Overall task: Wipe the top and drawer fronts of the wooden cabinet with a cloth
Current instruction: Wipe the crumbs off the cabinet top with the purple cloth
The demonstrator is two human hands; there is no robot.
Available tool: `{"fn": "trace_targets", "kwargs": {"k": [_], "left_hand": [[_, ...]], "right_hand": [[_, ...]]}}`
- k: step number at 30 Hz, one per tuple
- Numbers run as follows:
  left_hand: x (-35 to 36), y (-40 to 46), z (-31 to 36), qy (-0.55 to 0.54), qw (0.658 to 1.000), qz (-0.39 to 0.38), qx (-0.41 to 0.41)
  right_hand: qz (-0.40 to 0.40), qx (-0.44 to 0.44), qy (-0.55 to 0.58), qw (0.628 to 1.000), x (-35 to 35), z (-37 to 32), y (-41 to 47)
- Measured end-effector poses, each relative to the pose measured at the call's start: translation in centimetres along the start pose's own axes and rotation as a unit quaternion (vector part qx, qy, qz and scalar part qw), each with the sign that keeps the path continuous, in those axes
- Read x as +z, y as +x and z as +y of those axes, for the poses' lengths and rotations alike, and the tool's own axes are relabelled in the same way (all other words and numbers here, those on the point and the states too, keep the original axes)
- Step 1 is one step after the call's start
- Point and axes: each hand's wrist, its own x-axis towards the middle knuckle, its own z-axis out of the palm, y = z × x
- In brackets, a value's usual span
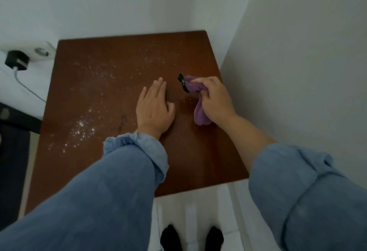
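The left hand (155,107) lies flat on the brown cabinet top (111,84), fingers straight and close together. At its three o'clock, the right hand (214,100) grips a purple cloth (198,111), fingers curled round it. White dust (83,127) sits at nine o'clock.

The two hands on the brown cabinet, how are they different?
The left hand lies flat on the cabinet top with straight fingers; the right hand is curled. The left hand holds nothing; the right hand grips a purple cloth. The left hand sits nearer the white specks than the right hand. Both come out of rolled blue sleeves.
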Motion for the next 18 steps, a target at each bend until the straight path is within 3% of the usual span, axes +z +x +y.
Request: {"fn": "trace_targets", "kwargs": {"k": [6, 13, 18], "left_hand": [[-0.2, 6.1, -4.0, -0.003, 0.999, 0.016, -0.033], [2.0, 7.1, -4.6, -0.049, 0.995, 0.042, -0.074], [2.0, 7.4, -4.6, -0.063, 0.994, 0.048, -0.079]], "right_hand": [[0.007, -0.052, -0.06, 0.997, 2.2, -0.1, 11.5], [0.001, -0.072, -0.109, 0.991, 5.5, 0.0, 22.6], [-0.016, -0.064, -0.182, 0.981, 7.7, 0.4, 25.2]]}}
